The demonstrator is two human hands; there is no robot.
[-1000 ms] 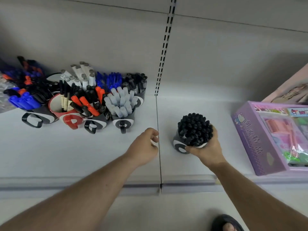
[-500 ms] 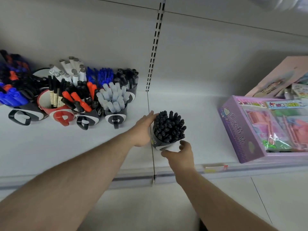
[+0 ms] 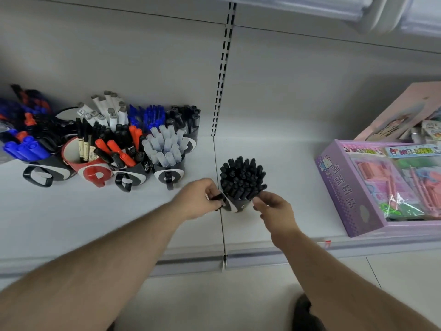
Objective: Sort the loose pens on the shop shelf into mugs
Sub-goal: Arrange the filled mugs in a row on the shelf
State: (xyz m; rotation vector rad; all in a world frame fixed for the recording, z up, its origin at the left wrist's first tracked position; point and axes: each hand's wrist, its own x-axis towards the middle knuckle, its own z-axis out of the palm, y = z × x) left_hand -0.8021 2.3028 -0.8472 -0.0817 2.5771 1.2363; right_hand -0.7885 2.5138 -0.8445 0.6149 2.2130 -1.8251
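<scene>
My left hand [image 3: 199, 199] grips the black handle of a mug [image 3: 235, 204], fingers curled round it, and my right hand [image 3: 274, 209] sits at the mug's other side, its fingertips [image 3: 257, 201] pinched against the wall just under the rim. The mug is black with a white oval mark and stands on the white shelf [image 3: 274, 163], straddling the seam between two shelf boards, near the front edge. It is packed tight with black pens [image 3: 242, 179], caps up, which fan out a little above the rim and tilt toward the back. Well to the left, against the back wall, is a cluster of other mugs: one with pale grey-capped pens [image 3: 164, 148], its handle facing me, one with red and black markers [image 3: 121, 149], a red mug [image 3: 89, 163] with a few thin black pens standing in it, and one with blue markers [image 3: 23, 149] at the far left. Behind them stand mugs with white-barrelled markers [image 3: 107, 111], blue pens [image 3: 148, 117] and black pens [image 3: 185, 119]. To the right, apart from my mug, lies a purple toy box [image 3: 346, 187] with a clear window.
</scene>
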